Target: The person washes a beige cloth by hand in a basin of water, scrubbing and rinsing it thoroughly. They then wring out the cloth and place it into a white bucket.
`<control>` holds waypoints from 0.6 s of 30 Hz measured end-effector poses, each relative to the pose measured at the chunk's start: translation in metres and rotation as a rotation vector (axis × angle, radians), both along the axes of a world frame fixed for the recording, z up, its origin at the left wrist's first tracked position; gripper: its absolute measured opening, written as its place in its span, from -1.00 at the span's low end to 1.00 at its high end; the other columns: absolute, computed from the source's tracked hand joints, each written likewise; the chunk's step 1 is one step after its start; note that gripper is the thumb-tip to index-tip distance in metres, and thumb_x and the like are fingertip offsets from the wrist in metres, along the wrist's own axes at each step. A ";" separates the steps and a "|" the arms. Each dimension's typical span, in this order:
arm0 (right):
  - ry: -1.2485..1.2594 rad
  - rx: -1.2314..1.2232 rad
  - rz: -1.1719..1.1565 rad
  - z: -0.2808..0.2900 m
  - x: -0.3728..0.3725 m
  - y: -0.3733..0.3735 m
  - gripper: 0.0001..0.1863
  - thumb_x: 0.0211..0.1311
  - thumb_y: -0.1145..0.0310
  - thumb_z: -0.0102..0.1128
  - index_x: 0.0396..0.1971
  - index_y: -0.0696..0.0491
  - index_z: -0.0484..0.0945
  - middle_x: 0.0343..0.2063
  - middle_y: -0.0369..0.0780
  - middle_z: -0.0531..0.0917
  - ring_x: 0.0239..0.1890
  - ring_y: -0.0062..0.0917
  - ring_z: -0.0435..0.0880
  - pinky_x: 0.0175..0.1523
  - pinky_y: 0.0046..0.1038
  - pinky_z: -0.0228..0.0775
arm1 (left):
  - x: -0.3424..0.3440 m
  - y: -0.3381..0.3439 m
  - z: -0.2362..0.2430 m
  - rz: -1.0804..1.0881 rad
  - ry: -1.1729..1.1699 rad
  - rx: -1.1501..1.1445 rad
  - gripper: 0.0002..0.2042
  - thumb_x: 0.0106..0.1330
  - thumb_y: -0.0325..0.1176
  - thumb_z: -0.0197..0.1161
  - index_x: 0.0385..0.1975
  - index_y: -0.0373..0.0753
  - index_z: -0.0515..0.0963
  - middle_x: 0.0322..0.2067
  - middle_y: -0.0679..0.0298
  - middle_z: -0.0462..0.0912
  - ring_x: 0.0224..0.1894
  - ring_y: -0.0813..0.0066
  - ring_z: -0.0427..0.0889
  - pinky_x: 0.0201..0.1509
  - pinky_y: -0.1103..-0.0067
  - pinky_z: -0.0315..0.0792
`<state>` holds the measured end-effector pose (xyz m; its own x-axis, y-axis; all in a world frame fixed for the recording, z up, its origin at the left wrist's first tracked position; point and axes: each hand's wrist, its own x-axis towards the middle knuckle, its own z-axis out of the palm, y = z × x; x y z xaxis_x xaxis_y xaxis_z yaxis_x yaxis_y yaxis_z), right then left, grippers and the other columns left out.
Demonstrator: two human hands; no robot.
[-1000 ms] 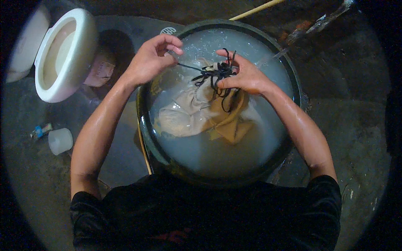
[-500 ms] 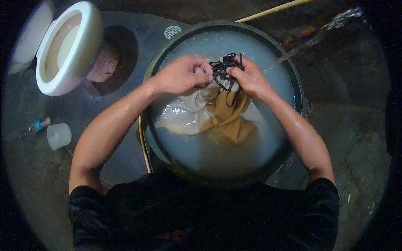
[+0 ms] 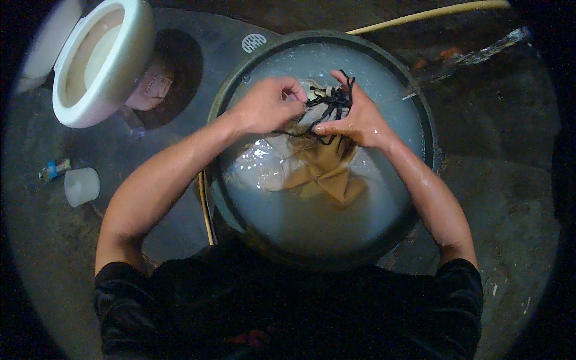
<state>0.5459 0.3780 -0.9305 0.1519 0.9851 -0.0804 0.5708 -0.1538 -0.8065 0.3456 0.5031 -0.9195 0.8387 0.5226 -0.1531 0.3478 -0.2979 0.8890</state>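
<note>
A dark round tub (image 3: 221,207) holds cloudy water, with pale fabric (image 3: 261,165) and mustard-tan fabric (image 3: 330,180) partly submerged. Over it, tangled black cords (image 3: 336,99) lie on a pale cloth piece between my hands. My right hand (image 3: 363,120) grips this bundle from the right, thumb below and index finger above. My left hand (image 3: 273,105) is closed in a pinch at the bundle's left side; what its fingertips hold is partly hidden, apparently a black cord.
At upper left stands a white toilet (image 3: 96,66). A translucent cup (image 3: 81,186) and a small blue item (image 3: 57,168) lie on the floor at left. A yellow hose (image 3: 420,13) runs behind the tub, near a drain grate (image 3: 254,43). Water streams in at upper right.
My left hand has moved down and right, closer to the bundle, from where it drew a cord out. My right hand's thumb and index have spread wider around the bundle since half a second ago.
</note>
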 end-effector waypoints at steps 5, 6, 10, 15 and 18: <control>-0.035 -0.024 -0.021 0.003 -0.005 0.000 0.28 -0.51 0.13 0.67 0.33 0.10 0.07 0.10 0.00 0.41 0.16 -0.26 0.41 0.28 -0.33 0.22 | 0.018 -0.014 0.004 -0.117 0.154 -0.142 -0.63 0.19 -0.04 0.30 -0.36 -0.30 0.64 -0.47 0.28 0.63 -0.38 0.58 0.53 -0.27 0.57 0.41; -0.053 -0.022 -0.019 0.004 -0.006 0.000 0.30 -0.54 0.09 0.66 0.33 0.13 0.08 0.12 0.04 0.39 0.19 -0.21 0.39 0.30 -0.32 0.20 | 0.020 -0.018 0.004 -0.152 0.183 -0.112 -0.60 0.17 0.00 0.31 -0.36 -0.30 0.64 -0.47 0.28 0.63 -0.38 0.59 0.53 -0.27 0.57 0.41; -0.069 -0.055 0.022 0.015 -0.008 -0.003 0.28 -0.46 0.18 0.63 0.36 0.08 0.01 0.14 0.03 0.37 0.20 -0.19 0.37 0.32 -0.32 0.17 | 0.021 -0.025 -0.016 0.002 0.133 -0.171 -0.62 0.10 -0.03 0.37 -0.38 -0.28 0.64 -0.48 0.26 0.62 -0.42 0.55 0.53 -0.30 0.53 0.41; 0.058 -0.039 0.052 0.011 -0.007 -0.006 0.14 -0.29 0.29 0.53 0.36 0.08 0.03 0.12 -0.01 0.39 0.19 -0.23 0.40 0.29 -0.34 0.20 | 0.019 -0.030 -0.024 0.068 0.072 0.052 -0.72 0.09 -0.14 0.35 -0.44 -0.27 0.63 -0.52 0.23 0.61 -0.45 0.47 0.54 -0.32 0.49 0.41; 0.229 -0.030 0.025 -0.015 0.010 -0.009 -0.10 -0.15 0.32 0.44 0.27 0.11 0.21 0.05 -0.05 0.46 0.12 -0.29 0.47 0.26 -0.37 0.25 | 0.021 -0.022 -0.008 0.099 0.019 -0.179 -0.74 0.14 -0.17 0.29 -0.45 -0.28 0.62 -0.51 0.26 0.61 -0.43 0.50 0.53 -0.30 0.50 0.40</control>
<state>0.5560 0.3693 -0.9458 0.1021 0.9850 -0.1392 0.3769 -0.1678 -0.9109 0.3664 0.4816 -0.9272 0.7808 0.5651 -0.2664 0.3849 -0.0993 0.9176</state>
